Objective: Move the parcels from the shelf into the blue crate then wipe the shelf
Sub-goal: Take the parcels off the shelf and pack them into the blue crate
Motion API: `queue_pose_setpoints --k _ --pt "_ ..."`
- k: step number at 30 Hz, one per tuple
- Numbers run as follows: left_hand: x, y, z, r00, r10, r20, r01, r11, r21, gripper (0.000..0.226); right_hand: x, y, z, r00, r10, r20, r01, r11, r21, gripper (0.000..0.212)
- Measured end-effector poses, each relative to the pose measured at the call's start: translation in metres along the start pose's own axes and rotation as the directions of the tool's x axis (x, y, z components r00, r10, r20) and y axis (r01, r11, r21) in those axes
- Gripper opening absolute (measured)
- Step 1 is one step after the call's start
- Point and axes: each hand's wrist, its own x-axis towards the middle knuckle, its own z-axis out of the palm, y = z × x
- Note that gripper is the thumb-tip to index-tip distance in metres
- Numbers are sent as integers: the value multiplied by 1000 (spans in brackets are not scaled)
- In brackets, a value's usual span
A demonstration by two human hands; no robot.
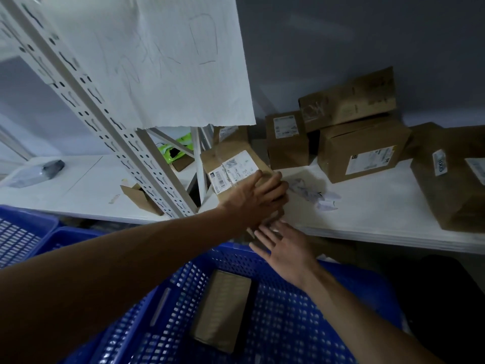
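Left hand [256,199] lies on top of a brown cardboard parcel with a white printed label [233,170], fingers [275,183] curled over its right top edge, holding it; the parcel is tilted, at the front lip of the white shelf board [367,214], just right of the white perforated steel upright [110,122]. Right hand [284,248] is just below and in front of that parcel, palm up, fingers spread wide and straight, tips at the parcel's lower end; contact there cannot be told. Below both hands: blue plastic crate with a lattice of slotted holes [301,311], one flat rectangular brown parcel [223,310] lying on its floor. Behind the held parcel, farther right along the shelf: small upright labelled carton [286,139], larger labelled box [363,151] with a long plain carton [349,99] resting tilted on top, and a big carton at the far right [451,177]. Crumpled scraps of white paper [312,193] lie on the shelf just right of the left hand. All cartons matte kraft, taped seams. A creased white paper sheet [157,56] hangs above the upright.
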Motion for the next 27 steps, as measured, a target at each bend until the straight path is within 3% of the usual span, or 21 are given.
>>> queue_pose_setpoints --k 5,7,9,14,17,19,22,24,27 --pt "-24 35 -10 994 61 86 -69 994 90 95 -2 -6 -10 1000 -15 1 14 998 66 34" --pt "-34 40 -17 993 86 75 -92 992 83 90 -7 -7 -9 999 -35 12 35 999 2 48" --pt "-44 46 -25 987 156 45 -160 983 91 85 -11 -8 -5 997 -66 33 70 983 -168 57" --pt "-73 64 -45 977 208 44 -212 971 115 99 -36 -23 5 995 -95 36 98 811 -576 52" --pt "-100 87 -54 947 313 69 -319 939 130 86 -56 -28 9 998 -38 53 65 634 -771 56" --pt "-117 102 -61 946 321 42 -324 944 71 74 -70 -23 7 999 -4 32 29 544 -839 71" --pt "-140 126 -68 918 382 -107 -378 924 54 47 -91 -9 2 999 -30 16 28 451 -892 91" --pt "-155 136 -69 919 300 -254 -335 937 -104 55 -107 1 2 999 -36 29 42 435 -899 89" --pt "-182 148 -56 870 249 -425 -373 897 -239 41 -130 18 -3 999 -31 7 19 406 -914 83"
